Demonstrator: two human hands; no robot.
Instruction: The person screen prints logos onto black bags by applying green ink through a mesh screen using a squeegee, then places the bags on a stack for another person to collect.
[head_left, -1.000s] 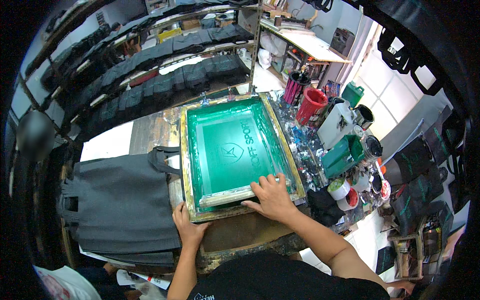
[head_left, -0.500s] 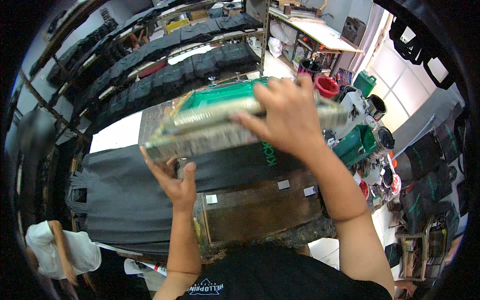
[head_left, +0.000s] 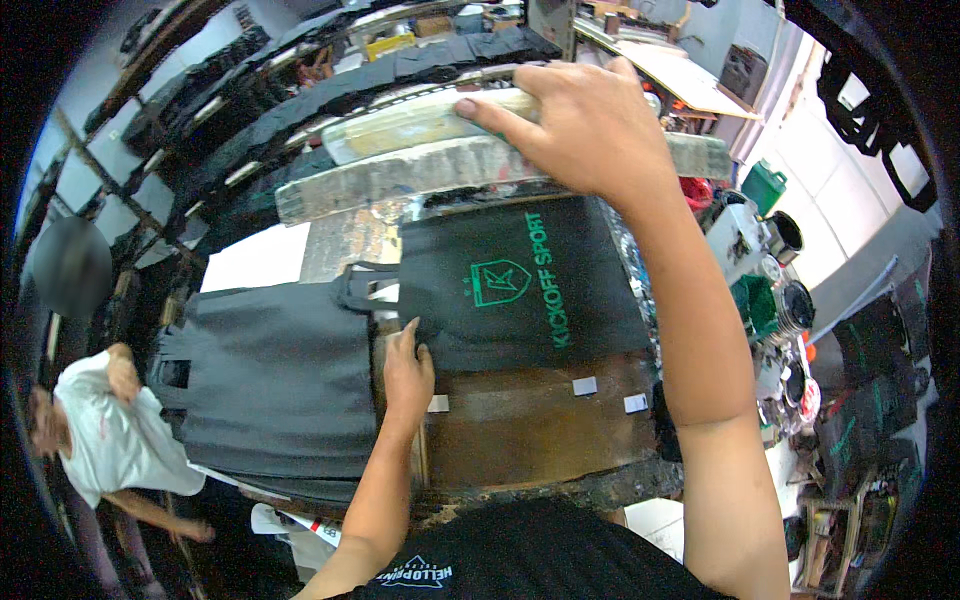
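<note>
My right hand (head_left: 600, 130) is raised at the far side of the table, closed over a pale squeegee (head_left: 400, 130) lying along a lifted screen-printing frame (head_left: 390, 178). The thumb presses on the squeegee; the other fingertips are hidden behind it. Beneath lies a black fabric bag (head_left: 450, 320) with a green crest and green lettering. At the bag's near left corner, my left hand (head_left: 408, 380) has its fingertips closed on the edge, where the cloth creases. Beside that hand, on the left, lie more black bags (head_left: 280, 380) with looped handles.
A brown board (head_left: 530, 430) with small white pads forms the near part of the table. Cans and a green container (head_left: 755, 305) crowd its right side. Shelves of black bags (head_left: 480, 50) stand behind. A person in a white shirt (head_left: 125, 420) is at the left.
The frame and squeegee have risen and tilted away with my right hand, uncovering the printed bag. My left hand has left the frame's edge and come down to the bag's corner.
</note>
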